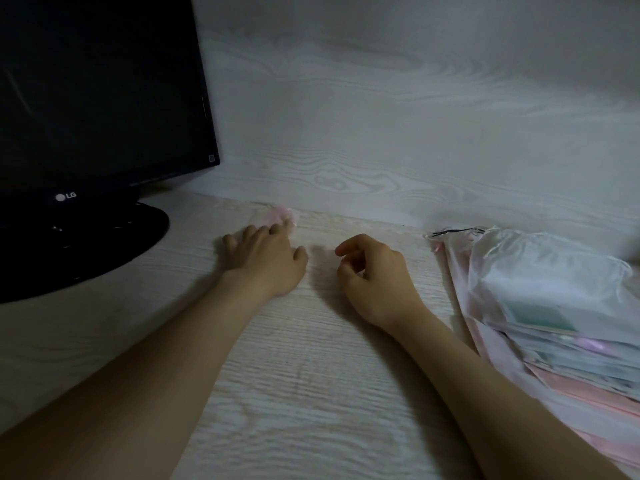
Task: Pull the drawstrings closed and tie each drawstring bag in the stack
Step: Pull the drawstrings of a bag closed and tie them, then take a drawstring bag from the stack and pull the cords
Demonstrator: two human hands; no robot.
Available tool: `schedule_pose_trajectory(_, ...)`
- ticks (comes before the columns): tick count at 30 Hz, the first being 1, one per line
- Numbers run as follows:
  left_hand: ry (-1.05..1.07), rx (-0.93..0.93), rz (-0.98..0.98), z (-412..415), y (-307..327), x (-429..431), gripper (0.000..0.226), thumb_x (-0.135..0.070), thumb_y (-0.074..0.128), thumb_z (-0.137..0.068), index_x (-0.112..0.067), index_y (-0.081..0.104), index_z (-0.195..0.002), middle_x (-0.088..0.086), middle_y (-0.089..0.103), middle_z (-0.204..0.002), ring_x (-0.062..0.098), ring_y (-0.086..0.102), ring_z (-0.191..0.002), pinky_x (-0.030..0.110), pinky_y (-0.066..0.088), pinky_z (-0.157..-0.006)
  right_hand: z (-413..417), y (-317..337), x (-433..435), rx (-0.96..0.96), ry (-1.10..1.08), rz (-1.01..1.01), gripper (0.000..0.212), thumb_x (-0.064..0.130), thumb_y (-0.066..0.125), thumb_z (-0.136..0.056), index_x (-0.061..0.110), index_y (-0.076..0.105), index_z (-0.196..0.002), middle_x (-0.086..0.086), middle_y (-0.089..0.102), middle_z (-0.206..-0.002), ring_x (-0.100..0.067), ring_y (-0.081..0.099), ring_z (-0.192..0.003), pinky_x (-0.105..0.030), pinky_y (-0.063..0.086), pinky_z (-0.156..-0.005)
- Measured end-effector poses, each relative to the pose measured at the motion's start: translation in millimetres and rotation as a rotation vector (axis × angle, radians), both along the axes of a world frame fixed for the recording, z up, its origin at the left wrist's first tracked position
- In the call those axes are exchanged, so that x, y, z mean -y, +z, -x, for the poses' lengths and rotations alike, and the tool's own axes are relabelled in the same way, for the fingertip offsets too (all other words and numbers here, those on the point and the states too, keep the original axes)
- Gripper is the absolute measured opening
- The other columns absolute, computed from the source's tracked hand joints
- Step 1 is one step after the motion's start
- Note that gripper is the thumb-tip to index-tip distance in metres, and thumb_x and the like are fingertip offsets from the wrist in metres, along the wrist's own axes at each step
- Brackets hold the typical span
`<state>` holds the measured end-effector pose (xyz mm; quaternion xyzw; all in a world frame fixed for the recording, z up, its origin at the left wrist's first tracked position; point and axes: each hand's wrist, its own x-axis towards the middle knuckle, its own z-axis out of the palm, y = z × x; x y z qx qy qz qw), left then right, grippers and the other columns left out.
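Drawstring bag stack [540, 306]: 3 o'clock. Pink bag [275, 216]: 12 o'clock of left hand [265, 261], straight fingertips touching. Right hand [375, 275]: fingers loosely curled, empty.

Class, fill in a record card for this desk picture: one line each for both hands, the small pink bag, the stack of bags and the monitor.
left hand: flat on the desk, fingertips touching the small pink bag
right hand: fingers loosely curled, nothing visibly held
small pink bag: bunched up, near the wall
stack of bags: on the desk, right of the right hand, apart from both hands
monitor: screen dark, far left
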<state>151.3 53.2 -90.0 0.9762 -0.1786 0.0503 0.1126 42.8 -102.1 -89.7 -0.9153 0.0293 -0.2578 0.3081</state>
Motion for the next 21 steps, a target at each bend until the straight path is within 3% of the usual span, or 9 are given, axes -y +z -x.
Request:
schedule_pose_trajectory(4,-0.014,0.01,0.042,-5,-3,-1,0.076,-0.058,0.039,-0.1,-0.021,0.026,-0.164,0.013,0.037,-0.16,0.035,0.035,-0.145,0.058,0.033,-0.114,-1,0,0,-0.015,-0.019,0.017,0.022,0.014,0.059,-0.091,0.018,0.069,-0.111,0.01,0.068,-0.078,-0.001,0.062,-0.074,-0.009,0.043,-0.065)
schedule_pose_trajectory(7,-0.104,0.174,0.147,2,-1,5,0.057,-0.045,0.051,-0.1,-0.017,0.045,-0.149,0.013,0.043,-0.149,0.035,0.039,-0.137,0.05,0.035,-0.11,0,1,-2,-0.018,-0.024,0.033,0.023,0.013,0.059,-0.091,0.018,0.068,-0.111,0.009,0.068,-0.077,-0.002,0.061,-0.076,-0.008,0.041,-0.064)
schedule_pose_trajectory(10,-0.297,0.19,0.282,13,-2,14,0.035,-0.028,0.057,-0.099,-0.02,0.06,-0.132,0.006,0.054,-0.134,0.029,0.047,-0.127,0.045,0.042,-0.105,1,3,-1,-0.026,-0.07,0.103,0.026,0.011,0.055,-0.091,0.012,0.068,-0.114,0.002,0.071,-0.084,-0.009,0.063,-0.079,-0.022,0.046,-0.07)
schedule_pose_trajectory(13,-0.445,0.093,0.347,25,-8,22,0.025,-0.014,0.059,-0.093,-0.019,0.07,-0.114,0.001,0.063,-0.113,0.025,0.059,-0.113,0.038,0.048,-0.096,6,9,2,-0.031,-0.216,0.173,0.026,0.013,0.054,-0.089,0.007,0.067,-0.11,-0.011,0.072,-0.098,-0.03,0.066,-0.092,-0.04,0.054,-0.078)
schedule_pose_trajectory(19,-0.64,-0.061,0.209,53,-2,35,0.017,-0.038,0.054,-0.089,-0.025,0.06,-0.1,-0.003,0.066,-0.102,0.021,0.062,-0.096,0.041,0.052,-0.086,22,35,9,-0.006,-0.352,0.282,0.021,0.005,0.053,-0.084,0.01,0.06,-0.104,-0.012,0.068,-0.097,-0.036,0.062,-0.092,-0.047,0.052,-0.077)
schedule_pose_trajectory(21,-0.688,-0.083,0.202,64,-3,42,0.014,-0.032,0.056,-0.093,-0.024,0.062,-0.103,-0.003,0.066,-0.095,0.018,0.06,-0.088,0.038,0.05,-0.081,28,43,16,-0.03,-0.354,0.34,0.024,0.003,0.052,-0.083,0.01,0.058,-0.105,-0.012,0.067,-0.096,-0.036,0.061,-0.091,-0.047,0.052,-0.074)
